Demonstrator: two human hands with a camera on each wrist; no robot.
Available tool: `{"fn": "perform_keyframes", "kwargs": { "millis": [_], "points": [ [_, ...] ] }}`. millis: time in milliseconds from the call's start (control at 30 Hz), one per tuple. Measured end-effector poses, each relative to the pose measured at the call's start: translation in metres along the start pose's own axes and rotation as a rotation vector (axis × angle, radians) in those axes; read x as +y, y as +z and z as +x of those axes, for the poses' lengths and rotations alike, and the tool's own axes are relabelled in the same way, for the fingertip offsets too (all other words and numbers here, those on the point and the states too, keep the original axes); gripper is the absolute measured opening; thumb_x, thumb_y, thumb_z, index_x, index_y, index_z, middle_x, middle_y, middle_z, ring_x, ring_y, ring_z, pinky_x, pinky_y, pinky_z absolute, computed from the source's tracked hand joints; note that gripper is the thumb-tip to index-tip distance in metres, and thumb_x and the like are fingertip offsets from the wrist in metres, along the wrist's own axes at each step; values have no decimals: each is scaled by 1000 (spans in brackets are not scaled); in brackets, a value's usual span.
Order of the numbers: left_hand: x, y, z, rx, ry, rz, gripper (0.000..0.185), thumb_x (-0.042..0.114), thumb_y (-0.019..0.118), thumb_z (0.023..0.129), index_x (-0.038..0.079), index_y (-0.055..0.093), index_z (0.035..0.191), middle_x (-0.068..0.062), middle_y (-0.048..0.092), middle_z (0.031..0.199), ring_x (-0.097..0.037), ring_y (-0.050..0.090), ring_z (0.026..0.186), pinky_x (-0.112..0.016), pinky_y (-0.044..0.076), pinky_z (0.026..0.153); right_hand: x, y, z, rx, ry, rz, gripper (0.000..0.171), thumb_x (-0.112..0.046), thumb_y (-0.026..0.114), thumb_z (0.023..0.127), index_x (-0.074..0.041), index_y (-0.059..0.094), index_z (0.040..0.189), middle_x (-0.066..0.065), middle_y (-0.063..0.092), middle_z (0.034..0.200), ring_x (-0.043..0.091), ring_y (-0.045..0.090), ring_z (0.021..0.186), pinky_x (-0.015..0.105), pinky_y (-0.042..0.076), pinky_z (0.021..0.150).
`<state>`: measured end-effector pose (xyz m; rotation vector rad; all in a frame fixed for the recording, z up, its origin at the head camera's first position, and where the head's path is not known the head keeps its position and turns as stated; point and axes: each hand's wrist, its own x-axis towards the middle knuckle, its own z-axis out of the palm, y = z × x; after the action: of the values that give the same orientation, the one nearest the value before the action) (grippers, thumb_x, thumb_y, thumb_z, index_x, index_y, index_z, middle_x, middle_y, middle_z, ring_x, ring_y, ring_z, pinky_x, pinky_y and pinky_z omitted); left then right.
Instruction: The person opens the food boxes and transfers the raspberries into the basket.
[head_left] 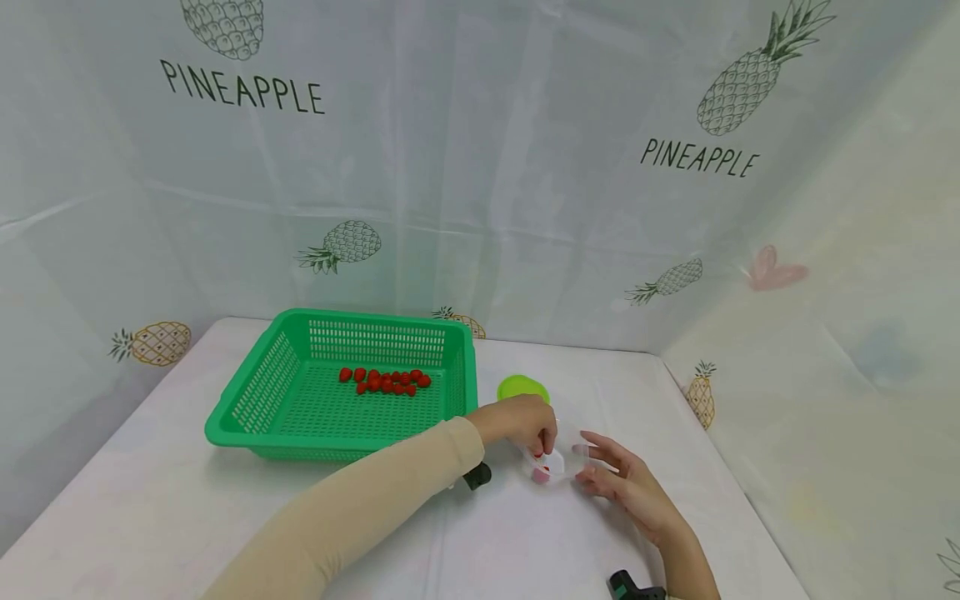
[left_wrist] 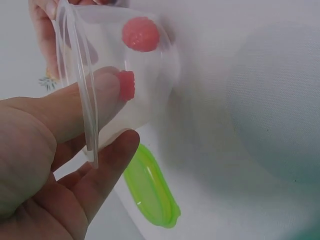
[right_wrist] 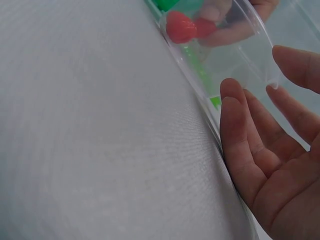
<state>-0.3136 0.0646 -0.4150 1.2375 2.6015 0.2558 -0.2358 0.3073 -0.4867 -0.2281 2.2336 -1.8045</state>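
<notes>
Head view: left hand (head_left: 525,425), sleeved in beige, curled over the rim of a small clear plastic cup (head_left: 551,463) tipped on the white tablecloth (head_left: 150,500); right hand (head_left: 626,483) open beside it, fingers straight and spread, fingertips near the cup's other side, holding nothing. Two small red berry-like pieces (head_left: 541,473) inside the cup.

Left wrist view: left hand (left_wrist: 45,165) with thumb pressed on the outside of the clear plastic cup (left_wrist: 125,85), rim pinched between thumb and fingers, cup lying on its side. Two red pieces seen through the wall, one (left_wrist: 141,34) higher, one (left_wrist: 127,85) by the thumb tip. Round lime-green plastic lid (left_wrist: 150,187) flat on the cloth just below the cup.

Right wrist view: right hand (right_wrist: 272,165) palm up, fingers relaxed, close against the cup's rim (right_wrist: 235,60); touching or just apart, cannot tell. Red pieces (right_wrist: 187,27) at the far end of the cup.

Farther out, head view: lime-green lid (head_left: 522,388) behind the left hand, near the corner of a green plastic mesh basket (head_left: 300,400). Row of small red pieces (head_left: 384,381) lying on the basket floor toward the back. Pale backdrop printed with pineapples (head_left: 742,79) and the word PINEAPPLE all round.
</notes>
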Motion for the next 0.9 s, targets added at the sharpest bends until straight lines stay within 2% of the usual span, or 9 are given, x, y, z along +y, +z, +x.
{"fn": "perform_keyframes", "kwargs": {
  "millis": [233,400,533,733,900],
  "points": [
    [-1,-3,-5,35,-7,-66,8,12,81,95,17,85,100,12,72,89,-2,58,82,-15,45,75,4,-1,2,4,14,-12,67,-14,66,105,-4,35,164,29,47,152,20,72,108,32,61,93],
    [-4,-9,-8,76,-31,-88,8,15,80,97,19,84,102,13,71,90,-1,58,85,-17,46,77,6,-1,2,9,22,-14,68,-15,67,104,-5,35,164,28,47,152,21,72,109,32,60,93],
    [-6,-15,-12,108,-24,-120,9,16,79,97,20,84,103,13,74,94,-2,59,90,-19,46,80,6,0,0,6,14,-16,67,-15,67,104,-6,37,164,29,47,152,21,73,109,32,60,94],
    [-4,-37,-27,139,33,-185,7,21,77,99,24,81,104,19,73,92,-1,61,95,-23,49,84,5,0,-2,8,-1,-16,65,-15,66,105,-5,37,163,30,48,151,20,73,109,32,60,94],
    [-6,-60,-51,167,58,-204,8,22,76,101,27,80,105,22,71,93,-1,61,99,-24,49,90,4,0,-2,4,7,-12,66,-14,66,105,-4,36,163,30,48,151,19,73,108,32,60,94]
  ]
}}
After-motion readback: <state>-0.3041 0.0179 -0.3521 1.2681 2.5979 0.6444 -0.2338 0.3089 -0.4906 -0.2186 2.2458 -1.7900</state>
